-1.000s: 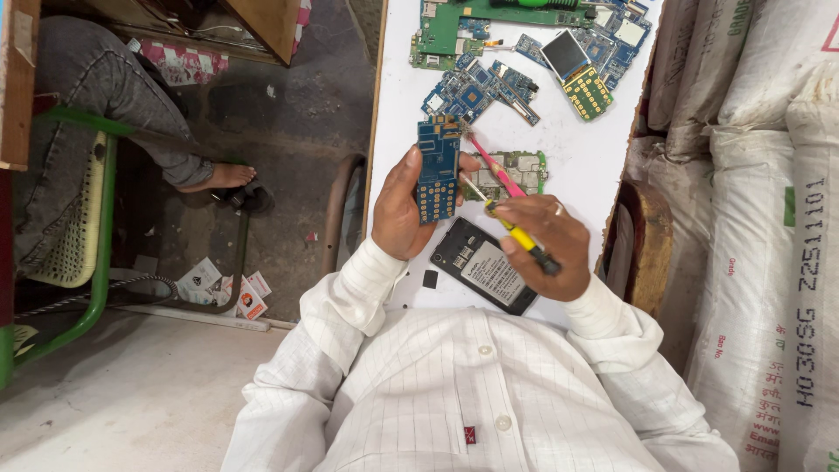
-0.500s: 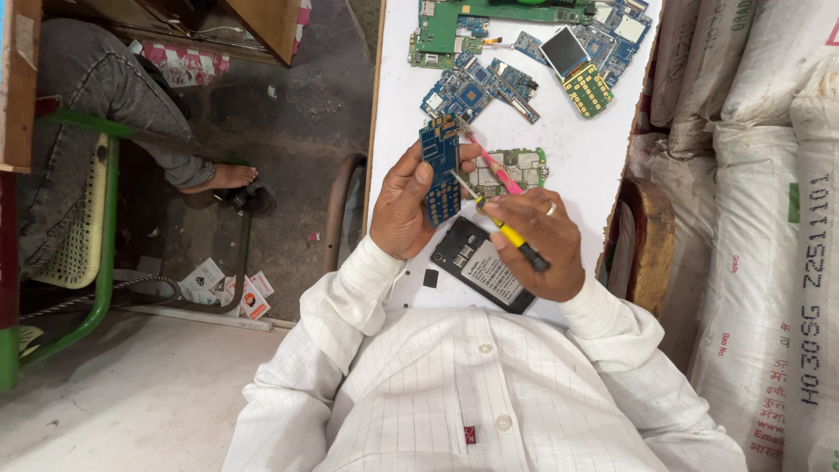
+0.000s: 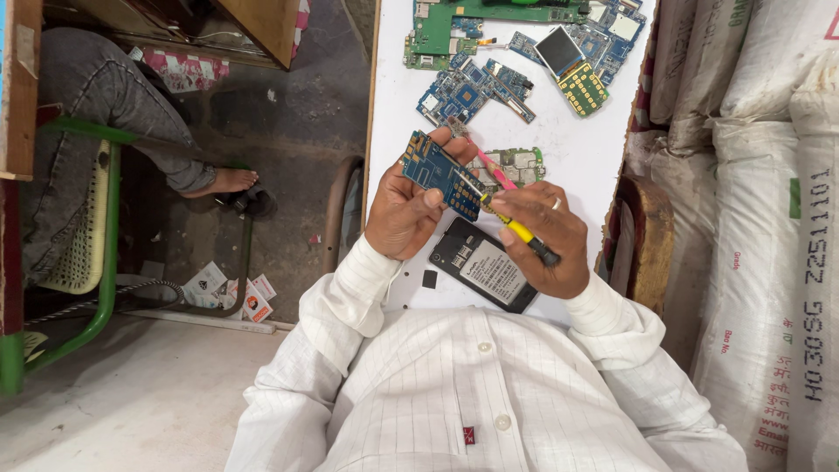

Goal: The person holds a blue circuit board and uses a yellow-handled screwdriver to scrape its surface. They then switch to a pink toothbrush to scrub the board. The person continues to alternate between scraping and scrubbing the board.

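Left hand (image 3: 404, 212) is gripping the blue circuit board (image 3: 441, 174), now tilted flatter than a second ago, up over the near half of the bench (image 3: 577, 140). Right hand (image 3: 544, 232) clamps the yellow screwdriver (image 3: 516, 229), tip now on the board, so it looks like prying or unscrewing is underway.

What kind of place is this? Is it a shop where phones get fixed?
Probably a small phone repair or salvage workshop. Loose circuit boards cover the white table, an opened phone lies on it, and the right hand works a yellow screwdriver on a blue board held in the left hand.
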